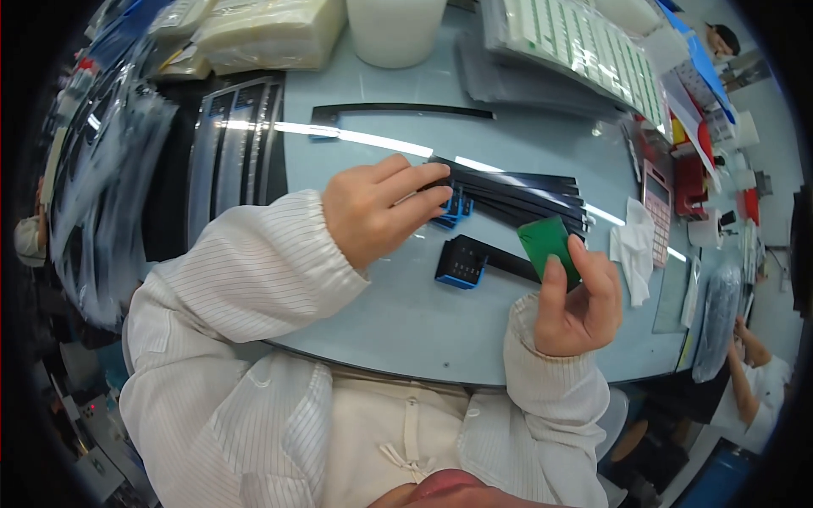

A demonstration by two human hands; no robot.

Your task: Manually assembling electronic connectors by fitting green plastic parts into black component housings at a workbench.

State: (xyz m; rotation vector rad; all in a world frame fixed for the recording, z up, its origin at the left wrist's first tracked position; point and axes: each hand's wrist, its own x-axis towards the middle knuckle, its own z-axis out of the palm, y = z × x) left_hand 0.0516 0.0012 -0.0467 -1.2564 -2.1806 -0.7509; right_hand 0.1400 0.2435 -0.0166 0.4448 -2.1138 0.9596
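Observation:
My left hand (pixel 383 203) reaches over the left end of a pile of long black strips (pixel 533 196). Its visible fingers are apart, with their tips at the strip ends; the thumb is hidden. Just under those fingertips sit blue end pieces (pixel 456 208). Between the thumb and fingers of my right hand (pixel 583 300) is a small green flat piece (pixel 546 242), held tilted above the table. Nearer to me lies a single black strip (pixel 500 256) with a wider, blue-edged end; its right part passes behind the green piece and my right hand.
Another long black strip (pixel 406 108) lies farther back. Clear plastic sleeves (pixel 118 195) and strips in bags (pixel 233 152) are at left. A white tub (pixel 396 34), wrapped packs (pixel 271 34) and a green-white tray stack (pixel 584 59) stand behind. A tissue (pixel 631 250) and pink calculator (pixel 655 212) lie right.

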